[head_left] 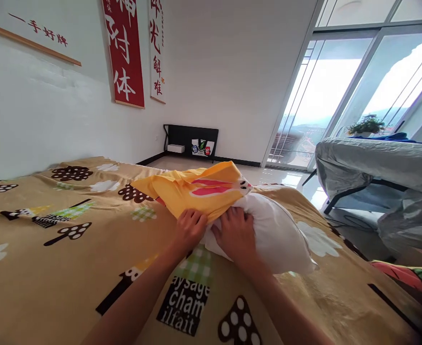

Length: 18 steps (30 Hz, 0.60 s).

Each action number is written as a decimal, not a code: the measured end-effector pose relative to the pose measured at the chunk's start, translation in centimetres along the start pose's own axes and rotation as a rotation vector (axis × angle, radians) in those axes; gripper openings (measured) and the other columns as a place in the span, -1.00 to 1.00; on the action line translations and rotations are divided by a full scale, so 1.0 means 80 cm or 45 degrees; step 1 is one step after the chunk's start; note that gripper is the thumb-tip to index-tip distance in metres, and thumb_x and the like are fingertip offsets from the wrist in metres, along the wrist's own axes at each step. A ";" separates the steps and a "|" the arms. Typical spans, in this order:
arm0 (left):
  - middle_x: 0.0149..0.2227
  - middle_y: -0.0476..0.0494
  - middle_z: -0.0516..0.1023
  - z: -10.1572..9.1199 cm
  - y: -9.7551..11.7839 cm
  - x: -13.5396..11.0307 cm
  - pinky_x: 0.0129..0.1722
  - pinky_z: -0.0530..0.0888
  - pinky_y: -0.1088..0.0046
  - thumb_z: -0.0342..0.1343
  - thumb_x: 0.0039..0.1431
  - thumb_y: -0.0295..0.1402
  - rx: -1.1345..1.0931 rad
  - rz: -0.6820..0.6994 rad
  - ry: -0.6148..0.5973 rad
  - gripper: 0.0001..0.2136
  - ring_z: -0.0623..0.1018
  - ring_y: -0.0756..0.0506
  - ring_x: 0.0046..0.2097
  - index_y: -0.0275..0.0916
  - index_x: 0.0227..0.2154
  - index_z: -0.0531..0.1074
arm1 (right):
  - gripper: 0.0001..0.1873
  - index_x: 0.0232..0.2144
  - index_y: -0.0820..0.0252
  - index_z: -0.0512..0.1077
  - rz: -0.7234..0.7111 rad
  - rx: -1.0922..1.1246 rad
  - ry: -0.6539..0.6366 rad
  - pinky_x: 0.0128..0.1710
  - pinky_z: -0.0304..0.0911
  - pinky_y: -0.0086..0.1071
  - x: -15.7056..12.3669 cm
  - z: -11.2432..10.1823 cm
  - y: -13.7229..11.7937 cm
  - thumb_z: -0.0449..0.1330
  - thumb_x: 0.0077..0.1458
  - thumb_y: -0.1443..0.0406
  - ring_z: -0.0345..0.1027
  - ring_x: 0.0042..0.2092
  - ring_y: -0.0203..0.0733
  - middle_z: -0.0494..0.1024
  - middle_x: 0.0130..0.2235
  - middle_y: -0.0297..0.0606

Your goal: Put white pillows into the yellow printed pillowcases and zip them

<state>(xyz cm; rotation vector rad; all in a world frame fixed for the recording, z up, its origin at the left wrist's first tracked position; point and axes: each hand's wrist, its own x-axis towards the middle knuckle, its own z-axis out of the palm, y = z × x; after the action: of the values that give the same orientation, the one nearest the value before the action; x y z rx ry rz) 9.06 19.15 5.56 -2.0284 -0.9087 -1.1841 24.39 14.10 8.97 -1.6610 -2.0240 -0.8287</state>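
A yellow pillowcase (182,190) with a pink-eared rabbit print lies partly over the left end of a white pillow insert (277,235). My left hand (191,230) has its fingers curled around the pillowcase's near edge. On the white pillow, close to the pillowcase opening, my right hand (237,234) grips the fabric with bent fingers. Most of the pillow sticks out to the right, uncovered. How far its other end reaches inside the case is hidden.
Under everything spreads a tan patterned blanket (70,268) on a bed. A covered table (376,153) with a potted plant (367,124) stands at right by the sliding glass doors (322,96). A low black shelf (182,134) is against the far wall. A red-green cloth (400,275) lies lower right.
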 end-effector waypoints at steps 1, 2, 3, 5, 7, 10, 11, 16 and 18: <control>-0.51 -0.10 0.36 0.002 -0.002 -0.007 -0.33 0.24 0.38 -0.08 0.22 -0.55 0.013 -0.039 0.004 -0.76 0.35 -0.09 -0.37 -0.21 -0.54 0.31 | -0.67 -0.14 0.23 0.44 -0.028 0.031 0.035 -0.11 0.08 -0.08 -0.006 -0.001 0.001 0.16 0.14 0.13 0.22 -0.05 0.09 0.49 -0.07 -0.03; -0.49 -0.11 0.37 0.004 -0.004 -0.014 -0.32 0.26 0.37 -0.09 0.22 -0.55 0.025 -0.081 0.010 -0.77 0.36 -0.10 -0.36 -0.21 -0.52 0.32 | -0.63 -0.08 0.23 0.43 -0.074 0.073 0.085 -0.07 0.08 -0.08 -0.012 -0.004 0.003 0.15 0.16 0.12 0.22 -0.01 0.09 0.48 -0.02 -0.02; -0.47 -0.12 0.39 0.006 -0.007 -0.022 -0.30 0.28 0.36 -0.08 0.20 -0.54 0.036 -0.125 0.019 -0.79 0.36 -0.11 -0.35 -0.21 -0.51 0.32 | -0.59 0.00 0.24 0.40 -0.146 0.124 0.139 -0.03 0.08 -0.08 -0.020 -0.007 0.005 0.13 0.18 0.13 0.21 0.03 0.08 0.46 0.05 -0.02; -0.44 -0.13 0.40 0.009 -0.011 -0.038 -0.29 0.31 0.35 -0.06 0.16 -0.54 0.050 -0.223 0.048 -0.83 0.35 -0.12 -0.34 -0.21 -0.49 0.33 | -0.56 0.11 0.25 0.34 -0.336 0.237 0.235 0.06 0.09 -0.14 -0.038 -0.016 0.011 0.08 0.22 0.22 0.18 0.14 0.01 0.39 0.16 -0.03; -0.39 -0.16 0.40 0.009 -0.014 -0.050 -0.27 0.34 0.33 -0.03 0.10 -0.55 0.064 -0.340 0.097 -0.87 0.36 -0.14 -0.31 -0.21 -0.45 0.34 | -0.60 0.09 0.25 0.38 -0.504 0.319 0.326 0.11 0.10 -0.19 -0.060 -0.025 0.013 0.03 0.22 0.35 0.15 0.21 -0.07 0.39 0.17 -0.07; -0.29 -0.19 0.43 0.007 -0.013 -0.052 -0.17 0.37 0.27 -0.01 0.06 -0.56 0.019 -0.527 0.164 -0.85 0.38 -0.17 -0.20 -0.23 -0.34 0.36 | -0.62 -0.08 0.27 0.50 -0.633 0.295 0.466 0.12 0.12 -0.17 -0.095 -0.020 -0.002 -0.03 0.17 0.48 0.23 0.17 -0.07 0.52 0.05 -0.11; -0.29 -0.19 0.43 0.006 -0.011 -0.047 -0.15 0.37 0.27 -0.01 0.06 -0.57 -0.023 -0.556 0.175 -0.84 0.38 -0.17 -0.19 -0.23 -0.32 0.37 | -0.61 -0.11 0.30 0.51 -0.676 0.252 0.482 0.11 0.13 -0.17 -0.105 -0.012 -0.012 -0.05 0.16 0.49 0.27 0.14 -0.05 0.54 0.02 -0.11; -0.44 -0.10 0.43 -0.003 -0.006 -0.008 -0.28 0.33 0.38 -0.05 0.07 -0.62 -0.154 -0.404 0.181 -0.81 0.37 -0.12 -0.30 -0.20 -0.49 0.35 | -0.53 -0.01 0.38 0.47 -0.544 0.068 0.317 -0.02 0.25 -0.24 -0.103 0.055 -0.062 -0.10 0.14 0.48 0.32 0.11 -0.06 0.50 0.06 -0.02; -0.47 -0.09 0.42 -0.007 -0.006 0.003 -0.32 0.32 0.41 -0.05 0.09 -0.61 -0.159 -0.309 0.211 -0.79 0.36 -0.10 -0.33 -0.20 -0.54 0.33 | -0.52 0.03 0.29 0.44 -0.439 0.044 0.229 -0.07 0.28 -0.31 -0.084 0.074 -0.069 -0.07 0.14 0.51 0.38 0.04 -0.14 0.53 0.03 -0.09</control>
<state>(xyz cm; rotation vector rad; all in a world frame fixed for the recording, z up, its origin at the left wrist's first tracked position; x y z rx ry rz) 8.50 19.04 6.09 -1.9198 -1.0424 -1.5507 20.91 12.39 -0.78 -1.1860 -2.2108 -1.0099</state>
